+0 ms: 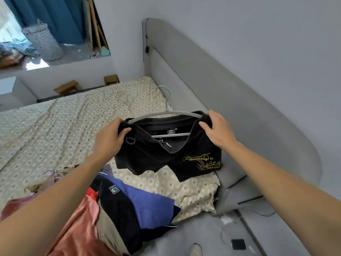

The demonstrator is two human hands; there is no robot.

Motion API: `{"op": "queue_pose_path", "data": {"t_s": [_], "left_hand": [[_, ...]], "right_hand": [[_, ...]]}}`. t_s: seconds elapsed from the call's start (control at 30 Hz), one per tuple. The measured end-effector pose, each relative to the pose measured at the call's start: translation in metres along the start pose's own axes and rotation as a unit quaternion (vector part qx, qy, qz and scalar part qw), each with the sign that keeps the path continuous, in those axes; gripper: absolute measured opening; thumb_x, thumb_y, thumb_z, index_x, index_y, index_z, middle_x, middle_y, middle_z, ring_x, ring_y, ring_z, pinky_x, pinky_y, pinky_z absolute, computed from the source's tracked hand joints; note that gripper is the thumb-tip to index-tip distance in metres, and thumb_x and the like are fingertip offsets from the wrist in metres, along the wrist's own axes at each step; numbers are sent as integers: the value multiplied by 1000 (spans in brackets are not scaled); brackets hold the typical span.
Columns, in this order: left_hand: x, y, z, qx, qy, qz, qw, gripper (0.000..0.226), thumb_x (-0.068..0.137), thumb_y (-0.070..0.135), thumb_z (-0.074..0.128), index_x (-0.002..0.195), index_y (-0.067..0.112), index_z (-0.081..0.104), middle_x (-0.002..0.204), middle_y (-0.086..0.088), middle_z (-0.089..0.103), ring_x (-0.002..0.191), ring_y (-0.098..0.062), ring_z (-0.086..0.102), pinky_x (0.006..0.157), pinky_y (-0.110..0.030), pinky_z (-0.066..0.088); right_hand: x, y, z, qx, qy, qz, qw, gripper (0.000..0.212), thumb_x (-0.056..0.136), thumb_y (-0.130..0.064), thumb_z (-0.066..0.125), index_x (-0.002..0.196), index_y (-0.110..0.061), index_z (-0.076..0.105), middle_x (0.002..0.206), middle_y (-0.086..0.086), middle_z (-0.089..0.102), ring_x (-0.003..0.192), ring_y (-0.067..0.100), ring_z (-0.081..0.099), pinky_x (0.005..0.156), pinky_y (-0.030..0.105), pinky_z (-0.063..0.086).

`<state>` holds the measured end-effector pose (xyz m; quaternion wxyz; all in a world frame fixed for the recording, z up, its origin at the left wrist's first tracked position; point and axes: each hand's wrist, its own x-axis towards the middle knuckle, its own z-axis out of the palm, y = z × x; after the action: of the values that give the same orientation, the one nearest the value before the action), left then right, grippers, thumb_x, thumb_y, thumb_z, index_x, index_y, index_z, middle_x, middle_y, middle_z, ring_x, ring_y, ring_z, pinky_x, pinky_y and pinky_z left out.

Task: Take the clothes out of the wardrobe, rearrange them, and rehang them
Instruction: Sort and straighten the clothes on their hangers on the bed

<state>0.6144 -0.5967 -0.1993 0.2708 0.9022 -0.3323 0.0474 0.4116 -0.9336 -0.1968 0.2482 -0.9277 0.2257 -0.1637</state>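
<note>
Gripping both ends of a black garment [166, 154], the left hand [108, 139] and right hand [217, 130] hold it up over the bed [73, 115], near the right side by the grey padded headboard [230, 100]. Left fingers [123, 133] clenched on the left end of the waistband/opening, right fingers [203, 126] clenched on the right end; both pinch fabric together with the ends of a grey hanger [166, 114]. Hanger sits inside the garment opening, its lower bar crossing behind a small black label, metal hook [163, 91] pointing to the far side. Garment has a yellow printed graphic [203, 161] at lower right and a metal D-ring at left; lower hem hangs just above the patterned sheet, can't tell if touching. Near left on the bed: a heap of clothes [120, 209], with blue, dark navy with a patch, beige, and salmon-pink satin pieces overlapping; a purple-ish hanger tangle just left of it under the left forearm. Far left on a raised window ledge: a patterned laundry basket [44, 41], upright, contents not visible; loose blue cloth beside it, teal curtain [55, 15] behind. Two small wooden stools [66, 87] beyond the far edge of the bed.
</note>
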Motion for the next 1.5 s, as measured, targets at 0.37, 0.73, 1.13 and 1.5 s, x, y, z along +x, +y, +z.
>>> {"op": "queue_pose_path", "data": {"t_s": [0.37, 0.73, 1.13, 1.5], "left_hand": [[-97, 22, 8, 3, -3, -51, 999, 24, 102, 45, 59, 97, 22, 52, 89, 6, 59, 82, -20, 58, 63, -40, 40], [-191, 34, -27, 13, -3, -39, 999, 28, 100, 52, 57, 95, 25, 54, 83, 9, 60, 80, -22, 61, 60, -38, 38], [-78, -57, 107, 19, -73, -130, 989, 30, 102, 54, 52, 102, 24, 55, 93, 5, 65, 85, -23, 62, 67, -42, 46], [105, -176, 311, 56, -156, -215, 962, 24, 106, 38, 53, 118, 18, 60, 113, -1, 59, 102, -28, 60, 71, -39, 42]], "right_hand": [[-52, 30, 5, -13, -37, -61, 997, 26, 102, -42, 60, 94, -21, 47, 91, -3, 54, 85, 24, 53, 73, 48, 50], [-135, 7, 3, -26, -14, -64, 998, 25, 102, -41, 58, 98, -17, 51, 85, -2, 59, 78, 28, 58, 69, 48, 51], [6, 74, 130, -59, -100, -15, 993, 22, 102, -40, 59, 97, -21, 48, 93, -5, 58, 87, 27, 59, 67, 35, 34], [200, 189, 313, -124, -213, 10, 969, 34, 100, -39, 60, 126, -18, 54, 124, 5, 63, 116, 31, 58, 87, 44, 50]]}}
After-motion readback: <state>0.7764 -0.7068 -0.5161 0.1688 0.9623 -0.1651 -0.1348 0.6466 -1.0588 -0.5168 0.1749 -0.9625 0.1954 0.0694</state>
